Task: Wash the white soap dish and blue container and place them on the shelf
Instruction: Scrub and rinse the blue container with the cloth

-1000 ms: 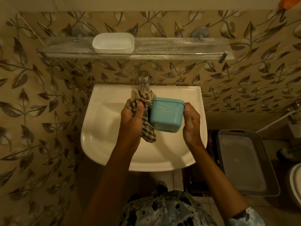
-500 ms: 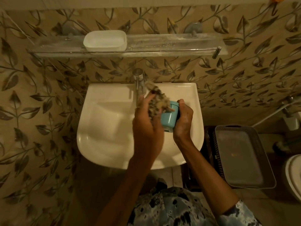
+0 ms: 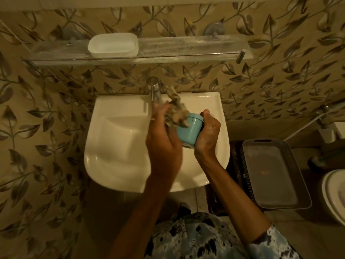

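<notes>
Over the sink (image 3: pixel 119 146), the right hand (image 3: pixel 207 135) clamps the blue container (image 3: pixel 190 130); the left hand (image 3: pixel 164 144) grips a cloth (image 3: pixel 176 111) against it.

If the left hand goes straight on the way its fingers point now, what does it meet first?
Probably the tap: the left hand, gripping the cloth, points up towards the wall. Depth is unclear, so it might pass beside it.

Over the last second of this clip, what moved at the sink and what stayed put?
The left hand carried the checked cloth from beside the blue container onto its top end. The right hand turned the container from broad side facing up to edge-on, keeping its grip. Unchanged: the white soap dish sits on the shelf, and the grey basket stays right of the sink.
</notes>
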Motion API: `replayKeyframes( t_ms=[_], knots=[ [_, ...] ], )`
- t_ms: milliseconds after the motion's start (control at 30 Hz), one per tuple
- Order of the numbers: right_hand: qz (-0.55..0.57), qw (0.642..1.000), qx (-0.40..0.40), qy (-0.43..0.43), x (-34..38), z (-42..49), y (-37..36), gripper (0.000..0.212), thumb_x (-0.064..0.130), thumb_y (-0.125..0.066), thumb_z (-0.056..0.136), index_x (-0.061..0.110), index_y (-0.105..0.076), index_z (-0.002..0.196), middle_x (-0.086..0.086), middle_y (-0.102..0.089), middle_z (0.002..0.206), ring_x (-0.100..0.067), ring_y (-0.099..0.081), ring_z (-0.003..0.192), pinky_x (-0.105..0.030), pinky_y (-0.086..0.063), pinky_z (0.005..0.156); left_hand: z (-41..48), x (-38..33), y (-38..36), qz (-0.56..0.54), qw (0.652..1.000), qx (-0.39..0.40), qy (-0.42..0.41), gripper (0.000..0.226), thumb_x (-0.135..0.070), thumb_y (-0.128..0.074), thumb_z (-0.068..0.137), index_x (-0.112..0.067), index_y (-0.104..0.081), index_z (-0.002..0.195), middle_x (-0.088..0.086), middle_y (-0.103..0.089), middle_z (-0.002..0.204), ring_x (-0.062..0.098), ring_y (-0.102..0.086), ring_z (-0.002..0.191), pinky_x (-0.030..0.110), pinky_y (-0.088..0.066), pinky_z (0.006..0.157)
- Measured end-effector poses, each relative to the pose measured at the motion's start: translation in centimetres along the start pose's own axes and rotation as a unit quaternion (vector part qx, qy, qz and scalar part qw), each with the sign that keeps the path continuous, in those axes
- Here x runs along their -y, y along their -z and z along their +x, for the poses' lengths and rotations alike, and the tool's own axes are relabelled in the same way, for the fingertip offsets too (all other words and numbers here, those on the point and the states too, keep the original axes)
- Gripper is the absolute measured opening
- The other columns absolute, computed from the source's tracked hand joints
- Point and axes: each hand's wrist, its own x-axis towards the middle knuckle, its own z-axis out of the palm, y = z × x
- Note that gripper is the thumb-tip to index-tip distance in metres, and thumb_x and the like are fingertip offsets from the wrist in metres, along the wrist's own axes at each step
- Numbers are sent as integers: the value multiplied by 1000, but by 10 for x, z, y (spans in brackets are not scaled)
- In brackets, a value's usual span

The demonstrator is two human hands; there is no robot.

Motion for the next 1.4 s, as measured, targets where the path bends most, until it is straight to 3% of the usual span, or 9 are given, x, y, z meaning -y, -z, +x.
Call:
replayKeyframes(
  t_ms=[167,400,567,633,733,867,1067,1267,1400],
  knots=[
    [-28,989,92,-108,-12,-20,11,34,3,-37,98,28,-57,89,13,-62,90,11,-63,70,-18,-55,77,-26,-24,-15,82,985,47,-145,44,-21,-44,84,-11,-55,125,9,-52,139,16,-31,137,40,-21,117],
    [17,998,-48,-46,13,-5,-3,44,41,-40,88,25,-49,48,-1,-49,55,-20,-50,56,-32,-40,55,4,-3,8,-32,999,-5,-1,38,-11,-42,95,-15,-46,133,7,-56,130,16,-55,118,40,-55,91],
    [-94,956,120,-250,-18,-25,36,34,1,-37,99,22,-47,75,18,-61,44,-3,-61,59,-17,-47,61,-52,-32,-17,51,987,47,-147,53,-5,-43,76,-24,-45,126,-2,-47,140,12,-27,139,29,-7,120],
    [-78,979,97,-160,-14,-23,29,30,-3,-43,96,24,-52,87,27,-66,60,0,-64,75,-14,-50,67,-39,-41,-15,30,991,46,-121,50,-14,-40,79,-21,-49,128,3,-51,140,12,-27,140,24,-1,119],
    [-45,999,-2,-6,10,-13,3,31,5,-47,95,24,-62,75,13,-64,66,-5,-61,67,-23,-49,59,-13,-42,-2,44,994,61,-84,60,-36,-30,81,-16,-47,135,7,-43,146,17,-21,142,39,-12,120],
    [26,996,-72,-36,21,-6,-1,43,35,-43,92,21,-46,51,-4,-51,56,-23,-51,58,-34,-40,56,18,-23,12,3,999,6,35,44,-4,-43,90,-18,-49,131,7,-54,132,19,-52,123,42,-51,96],
    [-38,997,65,-8,2,-29,17,26,13,-36,99,0,-57,107,10,-65,83,6,-63,75,-16,-51,71,-41,-43,-10,97,984,63,-133,46,-32,-47,83,-19,-54,127,2,-51,138,13,-33,135,45,-32,112],
    [35,996,-64,-58,14,-10,7,44,22,-43,94,23,-57,53,3,-57,56,-15,-55,58,-29,-44,55,2,-39,4,25,995,79,-52,43,-24,-40,87,-16,-51,128,7,-59,127,20,-55,119,41,-49,98],
    [82,987,-73,-115,16,-9,12,34,40,-45,86,18,-59,64,-8,-62,68,-26,-61,68,-39,-49,65,23,-6,16,-124,976,91,155,35,-18,-49,96,-18,-51,130,2,-62,122,14,-61,108,29,-53,87]
  ],
)
